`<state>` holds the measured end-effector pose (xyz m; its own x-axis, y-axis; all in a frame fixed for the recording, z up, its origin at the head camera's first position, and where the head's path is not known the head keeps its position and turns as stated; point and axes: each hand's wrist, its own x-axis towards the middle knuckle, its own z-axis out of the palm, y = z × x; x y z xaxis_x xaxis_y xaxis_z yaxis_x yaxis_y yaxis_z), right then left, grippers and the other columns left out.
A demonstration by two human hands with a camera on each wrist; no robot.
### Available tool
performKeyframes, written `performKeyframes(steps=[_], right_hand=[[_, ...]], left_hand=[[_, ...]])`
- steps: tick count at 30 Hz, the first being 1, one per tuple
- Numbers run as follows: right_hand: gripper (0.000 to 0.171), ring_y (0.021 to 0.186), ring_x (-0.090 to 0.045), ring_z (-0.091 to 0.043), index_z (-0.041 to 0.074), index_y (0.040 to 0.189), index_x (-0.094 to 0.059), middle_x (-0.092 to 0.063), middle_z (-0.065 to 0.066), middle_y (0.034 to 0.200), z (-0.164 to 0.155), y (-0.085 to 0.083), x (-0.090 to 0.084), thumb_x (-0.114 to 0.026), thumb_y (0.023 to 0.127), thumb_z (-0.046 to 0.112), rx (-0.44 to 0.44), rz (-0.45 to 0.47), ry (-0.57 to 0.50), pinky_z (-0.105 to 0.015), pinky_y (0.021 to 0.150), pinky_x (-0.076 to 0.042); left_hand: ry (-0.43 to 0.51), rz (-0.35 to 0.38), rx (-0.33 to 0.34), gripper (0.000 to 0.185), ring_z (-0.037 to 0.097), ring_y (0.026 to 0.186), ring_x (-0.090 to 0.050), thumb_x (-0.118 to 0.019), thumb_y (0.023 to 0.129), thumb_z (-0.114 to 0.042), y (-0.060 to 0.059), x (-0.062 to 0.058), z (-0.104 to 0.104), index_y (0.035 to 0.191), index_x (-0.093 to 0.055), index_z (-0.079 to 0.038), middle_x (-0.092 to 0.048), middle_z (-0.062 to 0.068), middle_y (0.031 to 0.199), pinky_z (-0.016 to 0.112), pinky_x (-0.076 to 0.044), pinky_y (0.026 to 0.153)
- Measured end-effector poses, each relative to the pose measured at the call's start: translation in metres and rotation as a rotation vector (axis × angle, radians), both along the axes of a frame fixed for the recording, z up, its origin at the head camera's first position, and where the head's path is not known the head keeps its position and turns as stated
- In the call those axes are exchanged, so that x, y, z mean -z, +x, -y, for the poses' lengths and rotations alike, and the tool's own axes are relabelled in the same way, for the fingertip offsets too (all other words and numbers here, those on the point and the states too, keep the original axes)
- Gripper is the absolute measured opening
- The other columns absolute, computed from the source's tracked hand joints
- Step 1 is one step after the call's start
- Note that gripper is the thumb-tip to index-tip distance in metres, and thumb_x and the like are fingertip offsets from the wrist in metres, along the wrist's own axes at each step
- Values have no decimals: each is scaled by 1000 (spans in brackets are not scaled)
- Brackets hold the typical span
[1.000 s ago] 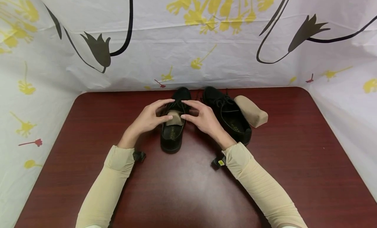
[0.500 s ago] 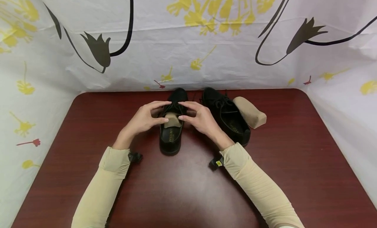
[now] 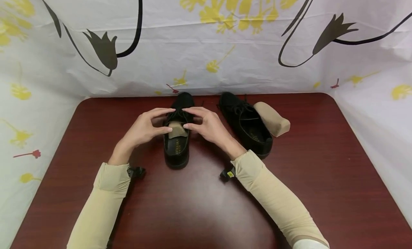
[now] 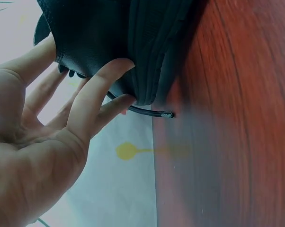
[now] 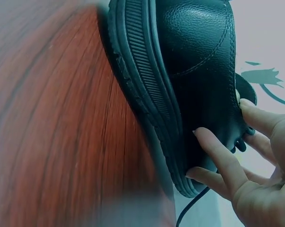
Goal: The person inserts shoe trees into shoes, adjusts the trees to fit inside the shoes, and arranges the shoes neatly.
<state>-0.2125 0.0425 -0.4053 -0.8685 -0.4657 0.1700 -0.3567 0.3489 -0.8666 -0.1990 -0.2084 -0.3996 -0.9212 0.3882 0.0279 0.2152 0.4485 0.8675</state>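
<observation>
- The left hand (image 3: 141, 129) and the right hand (image 3: 207, 127) flanked a black lace-up shoe (image 3: 176, 149) that stood on the dark red table (image 3: 199, 206), toe toward the far edge.
- Both hands held the shoe between them, fingers curled against its sides and over the laced part; the left wrist view showed fingertips (image 4: 115, 66) pressed on the upper, the right wrist view fingers (image 5: 213, 151) on the side above the sole.
- A tan shoe insert (image 3: 177, 129) sat inside the shoe's opening, between the two thumbs.
- A loose lace end (image 4: 152, 112) lay on the table by the toe.
- A second black shoe (image 3: 248, 125) stood to the right, apart from the first.
- Another tan insert (image 3: 271, 118) lay just beside that second shoe.
- A white patterned sheet (image 3: 206, 45) backed the table.
</observation>
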Motion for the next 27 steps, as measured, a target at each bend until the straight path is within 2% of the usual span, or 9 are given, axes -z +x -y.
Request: performKeyframes(steps=[6,17,22,27], right_hand=[[50,124,-57,-22,15,137,-62,-57,-5,135,13,0,-1,-76,89,19,-32,-29,28,-36,100,-49],[50,125,-55,-16,16,137,-62,-57,-4,135,34,2,0,-76,89,22,-53,-18,56,-29,98,-49],[51,124,-55,-17,17,137,-62,-57,-4,135,47,2,-1,-77,89,23,-57,-11,51,-27,98,-49],[51,124,-56,-19,20,139,-60,-55,-2,138,56,2,0,-76,90,25,-52,17,61,-26,97,-49]], left_hand=[[-26,9,-50,60,29,129,-54,-80,85,-13,6,-3,13,140,-58,-23,-51,1,143,47,-51,96],[-57,7,-68,57,30,129,-53,-79,87,-13,15,-3,35,140,-59,-24,-51,1,143,49,-49,98],[-72,-6,-67,58,30,127,-55,-79,87,-11,16,-9,46,140,-59,-21,-51,3,143,47,-50,96],[-76,-3,-55,57,30,125,-57,-78,86,-8,13,-11,56,139,-60,-19,-53,5,142,39,-51,96]])
